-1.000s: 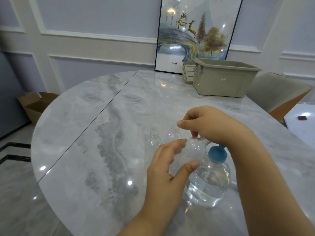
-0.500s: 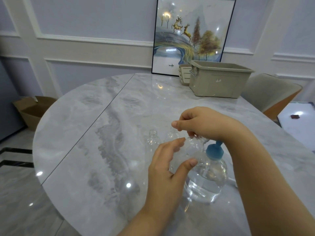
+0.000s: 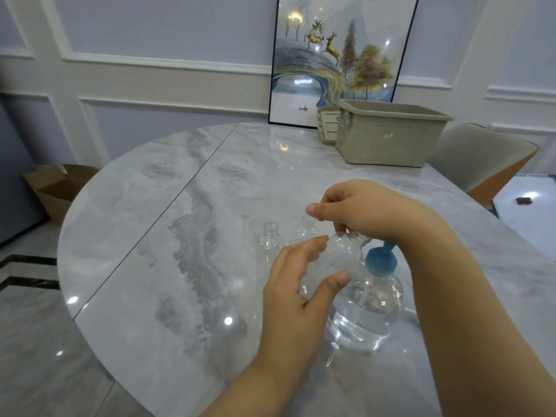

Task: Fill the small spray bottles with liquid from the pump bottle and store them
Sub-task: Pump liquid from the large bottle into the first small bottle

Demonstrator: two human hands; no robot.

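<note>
The round marble table (image 3: 168,224) has bare surface from 7 to 11 o'clock, curving to its edge at left. A beige storage bin (image 3: 388,136) sits at 1 o'clock. The water-filled pump bottle (image 3: 365,308) stands at 4 o'clock. The left hand (image 3: 296,281) holds a clear small spray bottle (image 3: 341,255), tilted; the right hand (image 3: 361,209) pinches its threaded neck. Two uncapped spray bottles (image 3: 270,239) stand just behind.

We see a round marble table (image 3: 168,224), grey and white and shiny with little spots of light. Behind it stands a pale wall (image 3: 156,34) with white trim. A tall picture (image 3: 337,55) of deer and trees leans there. A chair (image 3: 487,164) waits on the right. A cardboard box (image 3: 57,188) sits on the floor (image 3: 27,341).
</note>
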